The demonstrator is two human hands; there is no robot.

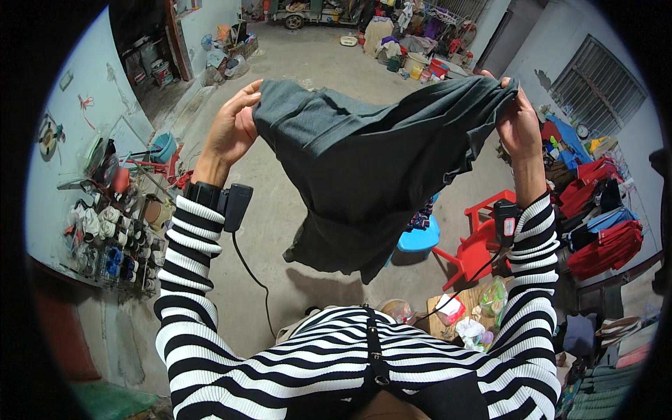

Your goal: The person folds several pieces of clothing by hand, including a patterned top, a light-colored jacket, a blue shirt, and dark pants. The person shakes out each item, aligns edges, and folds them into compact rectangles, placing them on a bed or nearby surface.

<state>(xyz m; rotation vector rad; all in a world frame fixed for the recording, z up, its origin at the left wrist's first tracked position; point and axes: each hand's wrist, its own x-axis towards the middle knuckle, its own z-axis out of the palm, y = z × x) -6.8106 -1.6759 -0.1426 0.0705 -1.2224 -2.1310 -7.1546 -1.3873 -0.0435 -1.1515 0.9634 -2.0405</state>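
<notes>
A dark grey, thin-looking fabric garment [364, 175] hangs spread in the air before the person's chest, over the bare concrete floor [245, 266]. The left hand [234, 129] pinches its upper left corner between thumb and fingers; the right hand [521, 129] grips the bunched upper right corner. So 2 hands hold it, 1 at each end of the top edge, while the lower edge dangles free and uneven.

By its folds and sag, the cloth should be light, soft and limp, hard to damage and unlikely to slip from a firm pinch. It would not keep a shape by itself, so the 2 upper corners seem the best holds; the gathered right end probably gives a thicker but less flat grip than the left.

Containers stand around the scene. On the left is a round light-blue plastic basin [164, 147], its contents unclear. At the far right are a round red plastic tub [439, 68] and a pale yellowish bucket [416, 72], both too small to read inside. At the near right, on a light-brown wooden tabletop [437, 327], sits a clear plastic bag [494, 297] with something green showing. Near the table's left edge is a clear, rounded bag or bowl [397, 310]; what it holds cannot be told.
</notes>
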